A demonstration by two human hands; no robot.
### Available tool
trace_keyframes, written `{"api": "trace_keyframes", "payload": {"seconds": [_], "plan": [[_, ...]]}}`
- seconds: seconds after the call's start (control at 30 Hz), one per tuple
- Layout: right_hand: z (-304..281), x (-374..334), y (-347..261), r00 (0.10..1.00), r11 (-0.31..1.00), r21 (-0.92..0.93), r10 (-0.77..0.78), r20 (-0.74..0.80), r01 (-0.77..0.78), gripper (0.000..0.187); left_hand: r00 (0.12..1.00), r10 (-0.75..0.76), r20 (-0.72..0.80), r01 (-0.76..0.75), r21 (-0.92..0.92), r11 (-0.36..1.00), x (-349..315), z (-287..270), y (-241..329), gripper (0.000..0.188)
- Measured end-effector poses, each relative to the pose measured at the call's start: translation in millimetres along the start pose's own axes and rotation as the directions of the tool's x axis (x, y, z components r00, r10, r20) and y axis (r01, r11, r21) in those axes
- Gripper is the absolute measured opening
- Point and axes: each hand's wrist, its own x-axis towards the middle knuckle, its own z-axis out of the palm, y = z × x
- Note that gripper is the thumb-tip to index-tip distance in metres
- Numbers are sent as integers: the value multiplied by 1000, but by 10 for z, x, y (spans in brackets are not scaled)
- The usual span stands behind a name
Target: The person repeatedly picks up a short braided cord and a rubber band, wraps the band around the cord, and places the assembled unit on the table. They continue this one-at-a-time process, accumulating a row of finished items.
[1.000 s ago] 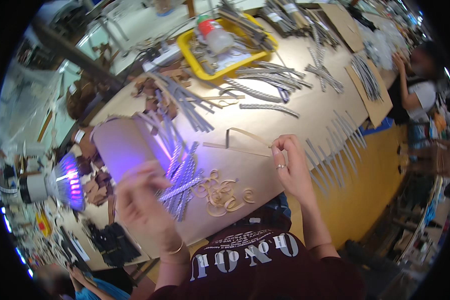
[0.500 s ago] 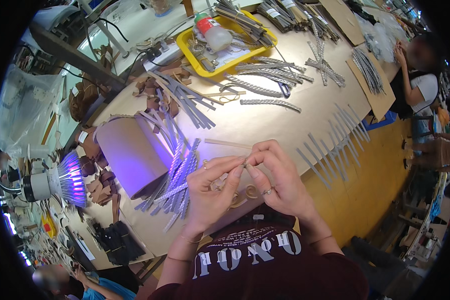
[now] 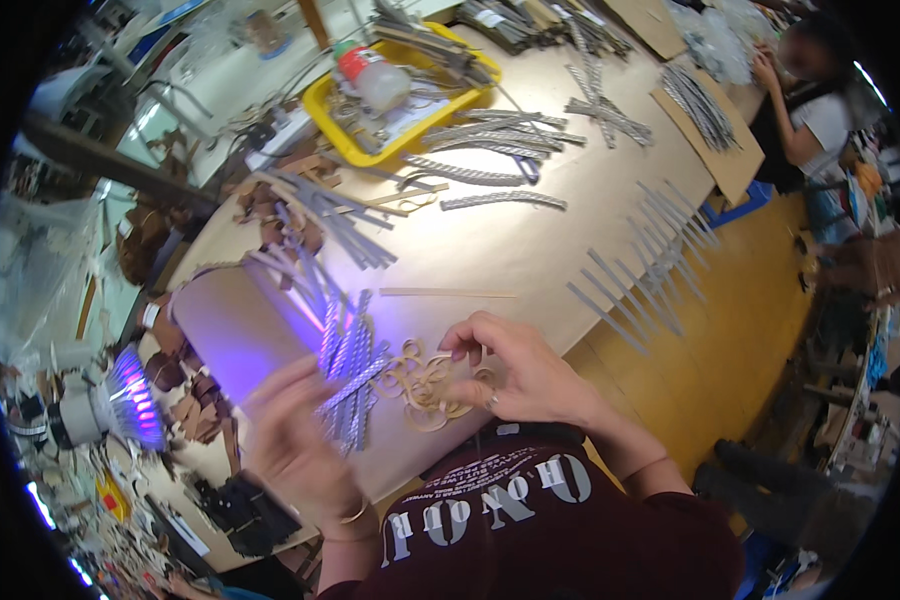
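Note:
My left hand (image 3: 300,445) is smeared by motion over the table's near left. Its fingers are close to a bundle of grey braided strips (image 3: 348,372), and whether they grip one is too blurred to tell. My right hand (image 3: 520,372) hovers at the right edge of a loose pile of curled tan strips (image 3: 415,385). Its thumb and bent forefinger stand apart, with nothing seen held between them. One straight, thin tan strip (image 3: 448,293) lies flat just beyond the pile.
A tan cylinder (image 3: 240,325) and a glowing purple lamp (image 3: 135,400) stand at the left. Flat grey strips (image 3: 630,290) overhang the right table edge. A yellow tray (image 3: 365,155) holds a bottle (image 3: 375,80). Another person (image 3: 810,120) sits at the far right.
My hands, pinched together before, have parted. The left has swung left toward the braided strips; the right has moved slightly left and down, its fingers loosened. The curled pile is uncovered. The view has shifted.

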Motion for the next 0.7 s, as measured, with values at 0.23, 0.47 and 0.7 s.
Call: {"api": "trace_keyframes", "payload": {"seconds": [0.23, 0.47, 0.7], "plan": [[52, 197, -282, 976, 989, 24, -139, -165, 145, 14, 939, 49, 339, 62, -308, 949, -92, 495, -15, 11], [-45, 183, 235, 989, 987, -155, -64, -135, 43, 13, 991, -17, -133, -47, -463, 885, -6, -184, -90, 24], [12, -14, 700, 996, 824, -564, -5, -89, -46, 22, 791, 382, -477, -525, -210, 825, 203, -495, 38, 22]]}}
